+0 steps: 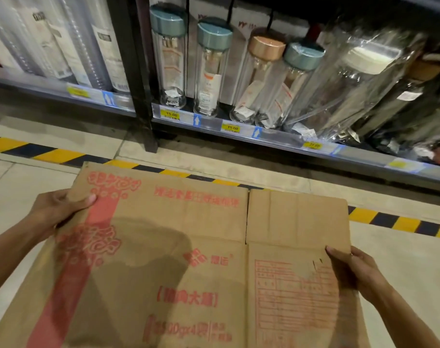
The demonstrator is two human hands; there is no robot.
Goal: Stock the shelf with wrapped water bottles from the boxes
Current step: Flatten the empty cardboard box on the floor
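A flattened brown cardboard box (188,259) with red print fills the lower middle of the view. My left hand (55,209) grips its left edge, thumb on top. My right hand (352,270) grips its right edge, thumb on top. Beyond it, on the bottom shelf (276,139), stand several clear glass water bottles in plastic wrap: two with teal caps (209,69), one with a copper cap (259,71), another teal one (294,79) leaning. Larger wrapped bottles (359,89) lean at the right.
A dark shelf upright (138,71) splits the shelving; boxed goods (63,41) fill the left bay. Yellow price tags (171,114) line the shelf rail. A yellow-and-black floor stripe (394,222) runs along the tiled floor in front of the shelf.
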